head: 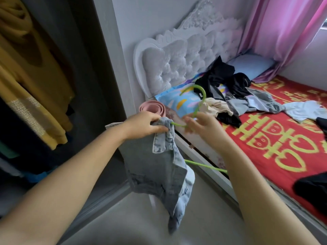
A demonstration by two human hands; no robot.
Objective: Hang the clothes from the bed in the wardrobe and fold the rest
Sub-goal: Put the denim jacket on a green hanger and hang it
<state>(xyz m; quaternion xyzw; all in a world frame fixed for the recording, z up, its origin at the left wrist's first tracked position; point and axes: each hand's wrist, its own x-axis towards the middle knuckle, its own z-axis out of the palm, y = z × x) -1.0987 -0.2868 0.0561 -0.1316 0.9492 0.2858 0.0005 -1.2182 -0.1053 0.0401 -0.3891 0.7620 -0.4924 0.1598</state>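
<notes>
A light blue denim garment [159,167] hangs in front of me, between the wardrobe and the bed. My left hand [143,125] grips its upper edge. My right hand [200,124] pinches a green plastic hanger [200,96] just below its hook; one arm of the hanger runs into the denim by my left hand, the other shows lower down beside my right forearm. On the bed [276,145], with its red and yellow cover, lies a heap of black, grey and cream clothes [228,89], and a pale blue piece [304,110] lies to their right.
The open wardrobe [35,85] at the left holds hanging mustard-yellow garments. A rolled pink mat [152,107] stands by the white tufted headboard [185,55]. A black garment [313,191] lies near the bed's front edge. Pink curtains hang at the far right.
</notes>
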